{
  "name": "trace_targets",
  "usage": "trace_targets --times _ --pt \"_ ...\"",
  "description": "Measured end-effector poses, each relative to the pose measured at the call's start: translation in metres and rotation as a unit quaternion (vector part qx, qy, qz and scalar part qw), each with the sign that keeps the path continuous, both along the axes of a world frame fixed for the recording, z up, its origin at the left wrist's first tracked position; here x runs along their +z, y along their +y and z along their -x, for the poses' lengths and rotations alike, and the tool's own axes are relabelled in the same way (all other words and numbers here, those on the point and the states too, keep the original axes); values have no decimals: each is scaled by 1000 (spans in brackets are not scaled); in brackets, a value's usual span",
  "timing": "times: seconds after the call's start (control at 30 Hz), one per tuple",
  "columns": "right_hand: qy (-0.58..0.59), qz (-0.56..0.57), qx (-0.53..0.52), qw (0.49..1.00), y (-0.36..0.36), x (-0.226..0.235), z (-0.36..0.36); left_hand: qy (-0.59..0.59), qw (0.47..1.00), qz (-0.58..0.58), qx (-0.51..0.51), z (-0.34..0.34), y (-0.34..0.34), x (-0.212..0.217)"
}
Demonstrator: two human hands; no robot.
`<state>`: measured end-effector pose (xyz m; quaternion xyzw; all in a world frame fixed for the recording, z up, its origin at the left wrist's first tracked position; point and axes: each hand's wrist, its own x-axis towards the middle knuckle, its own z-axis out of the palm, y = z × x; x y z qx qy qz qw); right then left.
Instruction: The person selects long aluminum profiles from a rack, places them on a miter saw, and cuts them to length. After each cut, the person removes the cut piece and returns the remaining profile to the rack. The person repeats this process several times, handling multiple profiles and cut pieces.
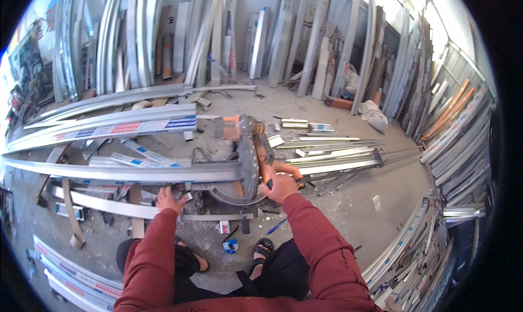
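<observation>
A miter saw (249, 165) with an orange motor body and a dark round blade guard stands low on the floor before me. My right hand (282, 185) is wrapped round its orange handle (294, 173). A long silver metal profile (136, 171) lies across from the left, its right end at the saw's guard. My left hand (169, 199) is just on the near side of that profile, fingers apart and pointing away from me. Whether its fingertips touch the saw's base or fence I cannot tell. Where blade and profile meet is hidden by the guard.
Near my feet lie a blue tape measure (231, 246), a blue pen (277, 226) and a small red-and-white box (224, 227). Cut profiles (338, 159) lie right of the saw. Tall profiles (261, 42) lean along the back wall; more are piled at the right (406, 257).
</observation>
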<state>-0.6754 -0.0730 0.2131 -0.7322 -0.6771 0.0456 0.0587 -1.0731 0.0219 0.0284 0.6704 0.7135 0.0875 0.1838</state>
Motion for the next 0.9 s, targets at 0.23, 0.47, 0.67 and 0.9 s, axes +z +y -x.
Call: trace_targets --times 0.23,0.47,0.67,0.9 --pt "24 -284 80 955 64 32 -32 -169 980 -82 68 -37 2 -40" --pt "39 -489 32 871 86 36 -105 -350 908 49 226 -34 52 -70" --pt "405 -34 -349 844 45 -166 -187 -652 641 143 379 -28 101 -87" --pt "536 23 -464 705 79 -233 -128 -678 605 79 409 9 99 -85"
